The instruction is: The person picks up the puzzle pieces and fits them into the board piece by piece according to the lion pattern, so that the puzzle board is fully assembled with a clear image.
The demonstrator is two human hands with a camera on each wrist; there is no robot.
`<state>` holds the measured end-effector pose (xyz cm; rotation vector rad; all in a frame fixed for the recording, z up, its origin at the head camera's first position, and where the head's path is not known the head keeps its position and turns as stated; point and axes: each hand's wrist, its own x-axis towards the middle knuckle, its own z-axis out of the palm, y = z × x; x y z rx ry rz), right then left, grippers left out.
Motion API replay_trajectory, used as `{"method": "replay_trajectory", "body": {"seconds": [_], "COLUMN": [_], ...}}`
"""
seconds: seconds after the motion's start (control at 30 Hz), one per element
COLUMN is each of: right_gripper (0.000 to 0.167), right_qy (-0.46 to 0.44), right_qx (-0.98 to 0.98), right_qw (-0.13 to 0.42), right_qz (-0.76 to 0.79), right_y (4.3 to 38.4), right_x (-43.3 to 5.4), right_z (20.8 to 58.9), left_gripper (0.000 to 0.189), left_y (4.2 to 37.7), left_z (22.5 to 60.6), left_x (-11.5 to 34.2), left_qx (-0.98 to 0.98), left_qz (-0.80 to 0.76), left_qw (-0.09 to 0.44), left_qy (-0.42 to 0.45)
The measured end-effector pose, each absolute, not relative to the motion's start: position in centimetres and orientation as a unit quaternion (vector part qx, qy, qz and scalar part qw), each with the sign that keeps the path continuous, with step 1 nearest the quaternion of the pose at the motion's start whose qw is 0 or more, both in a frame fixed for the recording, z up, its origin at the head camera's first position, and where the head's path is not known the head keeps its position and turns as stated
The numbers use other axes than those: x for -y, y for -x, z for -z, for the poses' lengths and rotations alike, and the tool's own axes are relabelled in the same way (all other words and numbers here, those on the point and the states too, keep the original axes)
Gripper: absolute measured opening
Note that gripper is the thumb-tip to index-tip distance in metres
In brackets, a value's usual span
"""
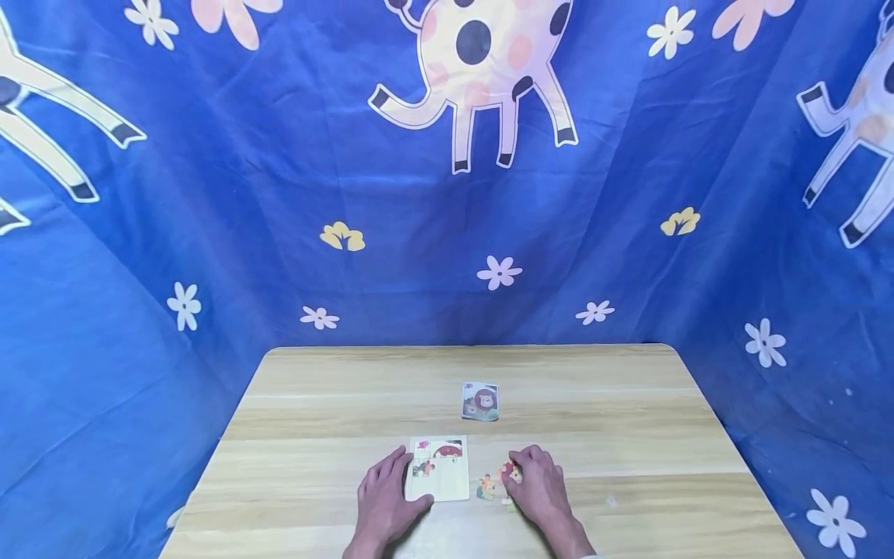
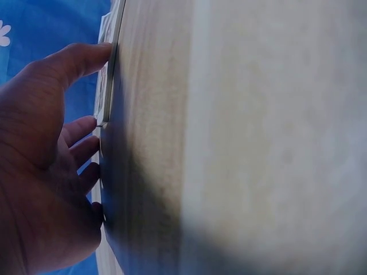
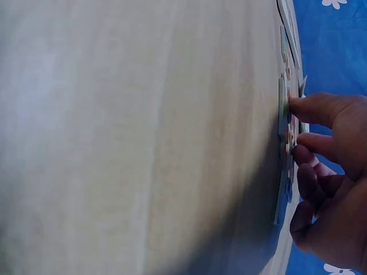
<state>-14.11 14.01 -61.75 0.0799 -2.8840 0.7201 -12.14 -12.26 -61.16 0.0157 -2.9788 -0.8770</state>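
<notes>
A square white puzzle board (image 1: pixel 450 485) lies on the table, with a few joined pieces in its upper part and bare white below. My left hand (image 1: pixel 388 497) holds the board at its left side, thumb at the near edge and index finger toward the far corner. In the left wrist view the thumb of my left hand (image 2: pixel 51 137) touches the board edge (image 2: pixel 108 97). To the right, my right hand (image 1: pixel 541 485) pinches a reddish-brown puzzle piece (image 1: pixel 507 470) among loose pieces. One loose puzzle piece (image 1: pixel 485 487) lies just left of it. Fingers partly hide the others.
Beyond the board lies a small picture card (image 1: pixel 480 401) showing a lion. The wooden table (image 1: pixel 335 388) has rounded far corners. A blue curtain (image 1: pixel 419 287) printed with cows and flowers hangs behind it and along both sides.
</notes>
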Motion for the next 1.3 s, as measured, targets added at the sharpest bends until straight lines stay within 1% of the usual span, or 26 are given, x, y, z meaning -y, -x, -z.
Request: {"method": "replay_trajectory", "body": {"seconds": [0.23,0.43,0.73,0.83,1.0,1.1,1.23,1.3], "right_gripper": [0.038,0.036,0.025,0.029,0.047,0.049,0.045,0.048], "right_qy": [-0.039,-0.027,-0.029,-0.023,-0.007,-0.001,-0.001,-0.011], "right_qx": [0.966,0.966,0.969,0.968,0.959,0.954,0.954,0.958], "right_qw": [0.065,0.054,0.097,0.092,0.072,0.073,0.085,0.089], "right_qz": [-0.246,-0.251,-0.228,-0.232,-0.275,-0.292,-0.287,-0.274], "right_y": [13.7,13.3,13.0,13.1,13.5,13.8,13.9,13.8], "right_x": [-14.1,-14.1,-13.7,-13.6,-13.1,-12.9,-12.8,-12.8], "right_z": [61.6,61.5,61.7,61.7,61.6,61.5,61.4,61.4], "left_gripper": [0.081,0.082,0.082,0.082,0.081,0.081,0.082,0.082], "left_y": [11.8,11.4,11.5,11.7,11.8,11.9,12.0,12.1], "left_z": [61.5,61.7,61.9,61.7,61.6,61.5,61.5,61.4], "left_x": [12.3,12.1,12.2,12.2,12.1,12.1,12.2,12.2], "left_qx": [0.961,0.960,0.961,0.958,0.958,0.959,0.958,0.958], "left_qz": [0.277,0.280,0.278,0.285,0.287,0.284,0.287,0.287], "left_qw": [0.012,0.006,0.008,0.009,0.013,0.014,0.013,0.012], "left_qy": [-0.005,-0.004,-0.008,-0.008,-0.010,-0.009,-0.011,-0.013]}}
